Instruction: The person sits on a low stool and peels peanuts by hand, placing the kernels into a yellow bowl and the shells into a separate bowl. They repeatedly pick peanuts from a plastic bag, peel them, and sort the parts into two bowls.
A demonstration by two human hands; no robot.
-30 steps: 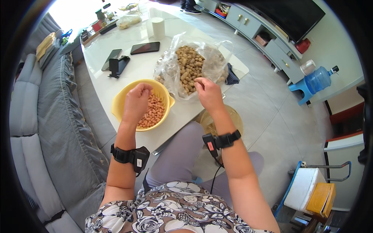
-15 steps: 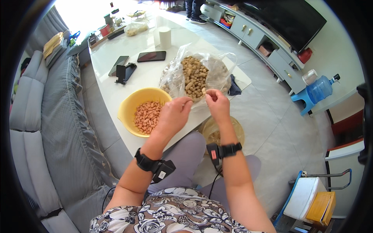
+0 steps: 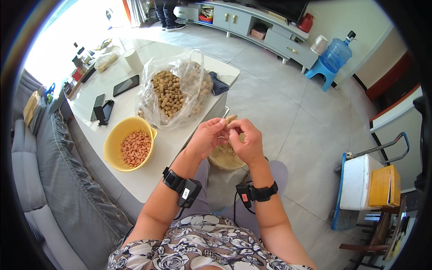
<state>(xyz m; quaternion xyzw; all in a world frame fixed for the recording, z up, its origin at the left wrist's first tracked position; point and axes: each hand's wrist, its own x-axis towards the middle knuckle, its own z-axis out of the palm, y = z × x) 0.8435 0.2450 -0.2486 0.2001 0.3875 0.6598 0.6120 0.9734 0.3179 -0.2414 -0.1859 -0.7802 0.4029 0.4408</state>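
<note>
My left hand [image 3: 209, 137] and my right hand [image 3: 245, 140] meet in front of me, fingers pinched together on an unshelled peanut [image 3: 231, 119] whose tan shell pokes up between them. Directly beneath them is a yellowish translucent bin [image 3: 226, 163] with bits of shell inside, partly hidden by my hands. Left of my hands, on the table, a yellow bowl [image 3: 111, 143] holds shelled pinkish peanuts [image 3: 136, 147]. Beyond it a clear plastic bag [image 3: 192, 81] gapes around a heap of peanuts in their shells [image 3: 168, 93].
The white table [image 3: 168, 150] carries a phone [image 3: 126, 85], a phone on a black stand [image 3: 104, 112], a white paper roll [image 3: 132, 60] and a dark cloth [image 3: 219, 84]. A grey sofa [image 3: 72, 180] runs along the left. A loaded trolley [image 3: 360, 182] stands at right; a person [image 3: 166, 13] stands far off.
My hands have moved away from the bag and come together over the bin, both on the peanut. The view has turned to the right.
</note>
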